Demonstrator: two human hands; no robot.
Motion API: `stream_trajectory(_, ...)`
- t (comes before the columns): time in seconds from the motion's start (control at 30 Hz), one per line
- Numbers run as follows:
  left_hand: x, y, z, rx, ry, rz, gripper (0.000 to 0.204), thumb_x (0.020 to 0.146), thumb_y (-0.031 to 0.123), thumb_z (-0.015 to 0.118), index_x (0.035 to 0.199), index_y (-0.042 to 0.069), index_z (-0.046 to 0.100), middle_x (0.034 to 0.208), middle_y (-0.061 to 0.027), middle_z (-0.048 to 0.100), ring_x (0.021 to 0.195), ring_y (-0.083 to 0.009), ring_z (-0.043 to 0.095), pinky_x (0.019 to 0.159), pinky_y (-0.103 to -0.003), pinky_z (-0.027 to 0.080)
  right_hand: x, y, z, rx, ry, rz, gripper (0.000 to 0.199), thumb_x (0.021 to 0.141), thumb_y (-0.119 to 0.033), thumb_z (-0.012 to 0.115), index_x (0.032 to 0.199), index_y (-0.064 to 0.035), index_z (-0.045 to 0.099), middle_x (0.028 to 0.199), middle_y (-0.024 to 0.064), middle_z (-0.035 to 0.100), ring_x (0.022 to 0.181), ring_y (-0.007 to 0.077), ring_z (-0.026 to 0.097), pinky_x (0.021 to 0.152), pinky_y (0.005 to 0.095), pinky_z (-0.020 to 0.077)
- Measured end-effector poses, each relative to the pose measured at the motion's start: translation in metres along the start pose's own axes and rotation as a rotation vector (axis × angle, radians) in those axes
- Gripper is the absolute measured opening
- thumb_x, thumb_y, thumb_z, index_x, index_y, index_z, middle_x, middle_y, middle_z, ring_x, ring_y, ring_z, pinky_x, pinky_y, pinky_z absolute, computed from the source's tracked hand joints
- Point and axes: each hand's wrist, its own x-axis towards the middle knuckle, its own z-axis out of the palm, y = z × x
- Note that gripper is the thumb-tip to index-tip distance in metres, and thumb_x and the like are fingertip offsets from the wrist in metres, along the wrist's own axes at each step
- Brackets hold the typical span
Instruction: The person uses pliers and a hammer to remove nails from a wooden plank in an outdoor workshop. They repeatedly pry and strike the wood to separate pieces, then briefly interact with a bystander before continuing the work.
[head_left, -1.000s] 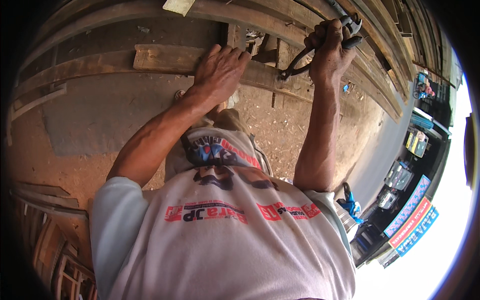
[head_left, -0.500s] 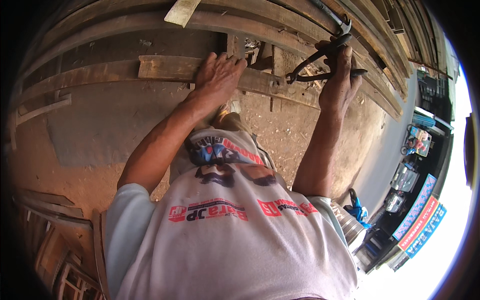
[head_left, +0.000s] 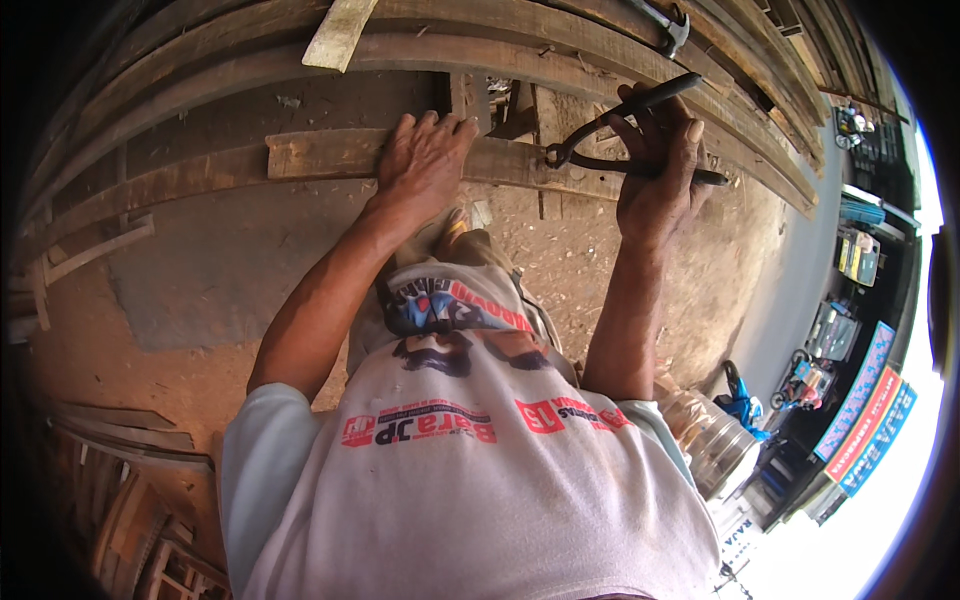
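- Nearest the camera is the person's white T-shirt (head_left: 470, 480) with red and dark printing, filling the lower middle of the view; both bare forearms reach out from it, away from the body.
- Low on the right, just beside the shirt, stands a shiny metal container (head_left: 712, 447), and past it a blue object on the ground that is too small to tell apart.
- Under the arms lies bare reddish dirt ground (head_left: 180, 300), scattered with wood chips, with loose wooden slats stacked at the lower left edge.
- The left hand (head_left: 420, 160) lies palm-down with fingers spread and nearly flat on a rough wooden plank (head_left: 320, 152), pressing on it without gripping anything.
- The plank runs left to right across the view, resting on longer weathered timbers.
- The right hand (head_left: 655, 165) is closed around one dark handle of a pair of large metal pincers (head_left: 625, 135); the fingers wrap that handle while the other handle sticks up free above the hand.
- The pincers' rounded head points left and sits at the plank's upper edge, just right of the left hand; whether it bites on anything cannot be told.
- Farther off, long beams (head_left: 560, 45) lie side by side, a pale wood strip (head_left: 340, 32) resting across them at the top.
- A hammer (head_left: 668, 20) lies on the beams at the top right.
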Motion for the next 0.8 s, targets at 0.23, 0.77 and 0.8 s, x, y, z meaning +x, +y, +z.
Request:
stream_trajectory(0.23, 0.001, 0.002, -0.007, -0.019, -0.060, 0.002, 0.052, 0.084, 0.015, 0.072, 0.133, 0.008, 0.057, 0.129, -0.0138, 0.064, 0.127, -0.0329, 0.057, 0.104, -0.049, 0.038, -0.005, 0.013, -0.008, -0.150, 0.002, -0.072, 0.063, 0.110, -0.047, 0.052, 0.134, 0.0110, 0.059, 0.109, 0.0183, 0.073, 0.103, 0.0252, 0.072, 0.085, 0.0386, 0.0592)
stream_trajectory(0.77, 0.003, 0.007, 0.001, 0.001, -0.007, 0.044, 0.067, 0.073, 0.031, 0.090, 0.127, 0.009, 0.059, 0.119, -0.0068, 0.065, 0.114, -0.0250, 0.061, 0.097, -0.041, 0.041, 0.042, 0.036, 0.013, -0.086, -0.093, 0.035, 0.055, 0.111, -0.050, 0.050, 0.088, -0.0011, 0.058, 0.071, 0.0054, 0.059, 0.061, 0.0143, 0.057, 0.056, 0.0310, 0.0478)
stream_trajectory(0.8, 0.006, 0.009, 0.001, 0.012, 0.012, 0.060, 0.067, 0.073, 0.031, 0.090, 0.128, 0.009, 0.059, 0.119, -0.0066, 0.065, 0.114, -0.0249, 0.061, 0.097, -0.041, 0.041, 0.049, 0.034, 0.019, -0.143, -0.086, 0.051, 0.054, 0.111, -0.050, 0.051, 0.087, -0.0016, 0.058, 0.071, 0.0048, 0.058, 0.061, 0.0138, 0.056, 0.056, 0.0309, 0.0473)
